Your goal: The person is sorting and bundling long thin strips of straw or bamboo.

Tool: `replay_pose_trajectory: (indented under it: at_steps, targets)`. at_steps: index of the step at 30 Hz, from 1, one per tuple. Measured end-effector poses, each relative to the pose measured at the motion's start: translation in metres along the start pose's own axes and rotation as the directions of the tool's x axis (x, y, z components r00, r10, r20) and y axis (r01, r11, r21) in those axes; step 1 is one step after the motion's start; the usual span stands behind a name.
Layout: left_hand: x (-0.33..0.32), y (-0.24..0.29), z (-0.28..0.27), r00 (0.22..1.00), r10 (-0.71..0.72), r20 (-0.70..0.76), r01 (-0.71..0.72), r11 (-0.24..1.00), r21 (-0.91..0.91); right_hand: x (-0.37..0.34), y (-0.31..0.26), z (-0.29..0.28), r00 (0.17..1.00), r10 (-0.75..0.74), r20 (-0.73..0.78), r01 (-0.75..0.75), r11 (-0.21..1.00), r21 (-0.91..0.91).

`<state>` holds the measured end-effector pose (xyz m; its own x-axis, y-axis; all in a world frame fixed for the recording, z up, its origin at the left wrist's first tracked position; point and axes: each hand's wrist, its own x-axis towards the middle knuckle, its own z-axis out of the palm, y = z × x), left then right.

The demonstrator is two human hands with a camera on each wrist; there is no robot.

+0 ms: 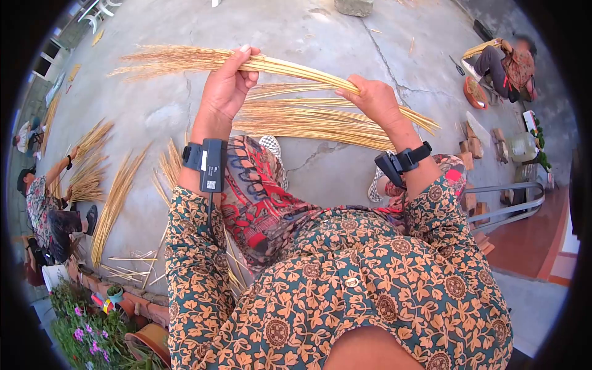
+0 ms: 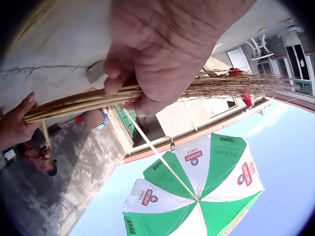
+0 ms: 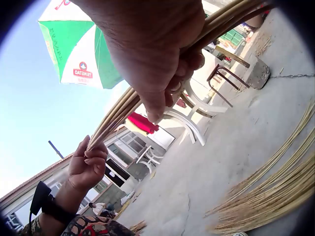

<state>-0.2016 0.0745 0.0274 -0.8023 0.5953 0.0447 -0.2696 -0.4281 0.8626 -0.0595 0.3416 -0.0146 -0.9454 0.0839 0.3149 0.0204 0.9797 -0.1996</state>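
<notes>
A small bundle of broomcorn stalks [image 1: 296, 68] is held up in front of the body, its bushy reddish tips pointing left and the bare stalk ends right. My left hand [image 1: 228, 89] grips it just below the bushy part, thumb on top. Farther along the stems, my right hand [image 1: 377, 102] has its fingers wrapped round the bare stalks [image 3: 115, 118]. The right wrist view shows its thumb and curled fingers about them. Below the held bundle, more broomcorn stalks [image 1: 308, 121] lie on the concrete in front of my feet.
More broomcorn [image 1: 120, 206] lies on the ground to the left, near a seated person [image 1: 52, 206]. Another seated person [image 1: 515, 68] is at far right beside an orange basket [image 1: 475, 92]. Bricks [image 1: 472, 145] and a metal rail [image 1: 509, 203] stand right; potted flowers [image 1: 80, 327] are lower left.
</notes>
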Motion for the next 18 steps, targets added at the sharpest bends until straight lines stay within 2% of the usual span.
replay_pose_trajectory:
  at_steps: [1, 4, 7, 10, 11, 13, 14, 16, 18]
  targets:
    - [-0.001, 0.001, 0.001, 1.000, 0.004, 0.008, -0.004, 1.000, -0.011, -0.002, -0.003, -0.005, 0.995, 0.023, 0.100, -0.031, 0.997, 0.075]
    - [-0.008, -0.006, 0.014, 0.957, 0.270, -0.101, -0.268, 0.963, 0.040, -0.015, -0.018, 0.005, 0.972, -0.061, 0.227, -0.064, 0.861, 0.504]
    - [-0.009, -0.014, 0.023, 0.950, 0.301, -0.084, -0.310, 0.873, -0.376, -0.017, -0.034, 0.028, 0.913, -0.060, 0.404, -0.233, 0.735, 0.637]
    - [-0.001, -0.028, 0.028, 0.942, 0.307, 0.133, -0.246, 0.906, -0.345, -0.024, -0.044, 0.024, 0.874, -0.051, 0.484, -0.383, 0.543, 0.747]
    - [-0.001, -0.032, 0.037, 0.969, 0.222, 0.112, -0.182, 0.940, -0.290, -0.025, -0.047, 0.024, 0.848, -0.058, 0.526, -0.432, 0.501, 0.750]
    - [0.017, -0.054, 0.023, 0.956, 0.134, 0.259, -0.039, 0.939, -0.342, -0.025, -0.049, 0.030, 0.795, -0.099, 0.599, -0.522, 0.393, 0.757]
    - [0.023, -0.058, 0.020, 0.937, 0.097, 0.334, 0.032, 0.932, -0.361, -0.025, -0.051, 0.035, 0.799, -0.097, 0.594, -0.524, 0.372, 0.766]
    - [0.030, -0.062, 0.019, 0.998, 0.059, 0.026, -0.046, 0.941, -0.335, -0.030, -0.052, 0.045, 0.800, -0.093, 0.593, -0.538, 0.325, 0.778]
    - [0.031, -0.063, 0.013, 0.957, 0.017, -0.291, -0.103, 0.954, -0.282, -0.033, -0.048, 0.050, 0.805, -0.124, 0.581, -0.526, 0.304, 0.794]
